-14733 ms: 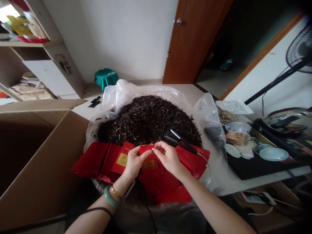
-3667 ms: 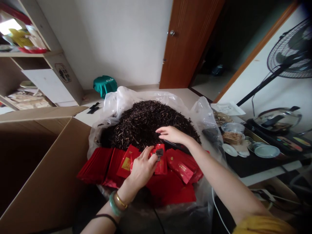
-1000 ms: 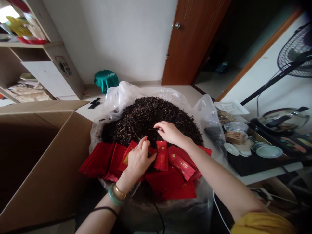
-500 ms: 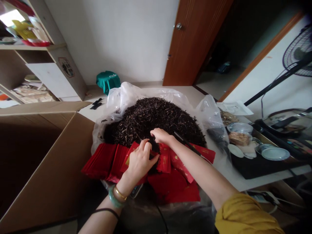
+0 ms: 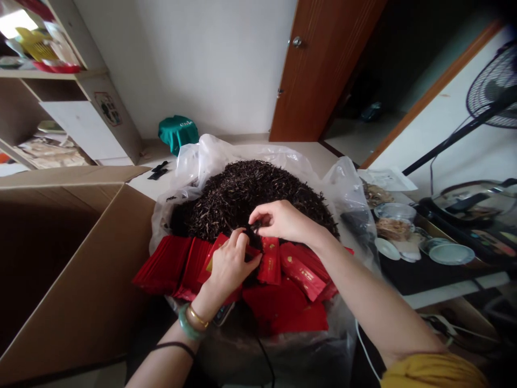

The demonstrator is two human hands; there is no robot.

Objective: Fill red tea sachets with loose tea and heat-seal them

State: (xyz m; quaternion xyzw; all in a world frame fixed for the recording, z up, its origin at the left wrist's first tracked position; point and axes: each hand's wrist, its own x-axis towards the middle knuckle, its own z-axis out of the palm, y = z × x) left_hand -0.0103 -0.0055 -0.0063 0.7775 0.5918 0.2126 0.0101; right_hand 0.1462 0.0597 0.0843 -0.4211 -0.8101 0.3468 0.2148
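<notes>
White wall (image 5: 186,70) and a brown door (image 5: 319,64), standing ajar, make up the far side of the room, with a shelf unit (image 5: 68,126) at far left and a black fan (image 5: 495,91) at far right. Clear plastic (image 5: 345,180) spreads across the middle, gathered up around a heap of dark dried leaves (image 5: 258,180). Along the heap's near edge lie red packets: a thick stack (image 5: 163,264) on the left, a slim packet (image 5: 270,261) at the centre, a loose pile (image 5: 302,272) on the right, and flat packets (image 5: 286,307) nearest.

Right hand (image 5: 280,220) pinches a small dark clump (image 5: 255,226) of leaf between thumb and fingers, just above the near edge of the heap. Left hand (image 5: 230,264), with a green bangle (image 5: 189,325) at its wrist, curls beside it, thumb and fingers parted over red packaging (image 5: 252,251); whether it grips this I cannot tell. A cardboard box (image 5: 89,275) stands at left; dishes (image 5: 451,255) sit at right.
</notes>
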